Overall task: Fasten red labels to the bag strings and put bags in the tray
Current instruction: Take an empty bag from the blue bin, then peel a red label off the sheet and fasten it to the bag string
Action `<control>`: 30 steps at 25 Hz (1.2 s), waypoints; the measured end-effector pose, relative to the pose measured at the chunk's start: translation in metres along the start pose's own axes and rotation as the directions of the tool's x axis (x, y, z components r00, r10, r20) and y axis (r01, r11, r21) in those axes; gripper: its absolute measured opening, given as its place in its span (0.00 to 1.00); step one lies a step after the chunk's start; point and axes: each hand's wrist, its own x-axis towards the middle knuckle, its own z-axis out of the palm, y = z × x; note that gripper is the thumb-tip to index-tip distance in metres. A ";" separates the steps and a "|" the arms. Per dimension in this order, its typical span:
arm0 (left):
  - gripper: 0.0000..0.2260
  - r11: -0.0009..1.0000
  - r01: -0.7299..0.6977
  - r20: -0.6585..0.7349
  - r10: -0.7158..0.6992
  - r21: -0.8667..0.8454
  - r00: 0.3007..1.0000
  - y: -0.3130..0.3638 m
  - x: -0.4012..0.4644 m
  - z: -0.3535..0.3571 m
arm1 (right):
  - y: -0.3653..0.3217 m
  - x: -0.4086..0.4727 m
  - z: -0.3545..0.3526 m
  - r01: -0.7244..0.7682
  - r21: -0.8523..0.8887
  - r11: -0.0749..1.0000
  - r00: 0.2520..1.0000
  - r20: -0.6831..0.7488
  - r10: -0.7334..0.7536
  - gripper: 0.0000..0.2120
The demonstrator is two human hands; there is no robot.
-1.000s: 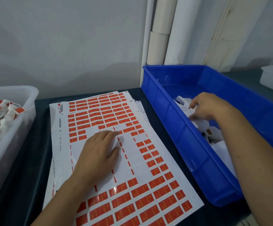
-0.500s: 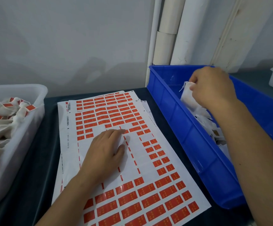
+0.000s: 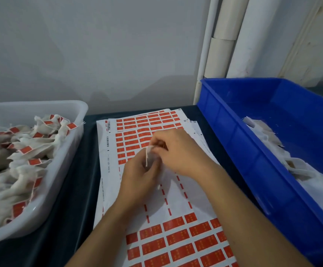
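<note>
Both your hands meet over the label sheet (image 3: 176, 199), centre of the bench (image 3: 75, 189). L hand (image 3: 137, 182) & R hand (image 3: 178, 151): grips curled, pinching a small white bag (image 3: 150, 160) w/ its string; blur hides finer detail. Labelled bags fill the white tray (image 3: 73, 151) at left; unlabelled bags (image 3: 301, 170) lie in the blue bin (image 3: 233, 135) at right.

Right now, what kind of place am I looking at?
Likely a small packing workstation: sheets of red labels on a dark table, a white tray of tagged bags, and a blue bin of untagged ones.
</note>
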 end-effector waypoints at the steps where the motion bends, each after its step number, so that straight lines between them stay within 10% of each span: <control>1: 0.07 1.000 0.002 -0.030 -0.002 0.029 1.000 -0.001 0.001 0.000 | 0.004 -0.001 0.011 -0.009 0.040 0.999 0.999 -0.047 0.011 0.02; 13: 0.10 0.994 -0.096 -0.018 0.097 0.044 0.995 -0.011 0.006 -0.003 | 0.019 -0.011 0.076 0.185 0.307 0.934 0.859 -0.512 -0.003 0.05; 30: 0.17 0.981 -0.038 0.076 0.023 0.190 0.997 -0.009 0.002 -0.002 | 0.030 -0.008 0.063 0.057 0.710 0.702 0.828 -0.427 0.365 0.08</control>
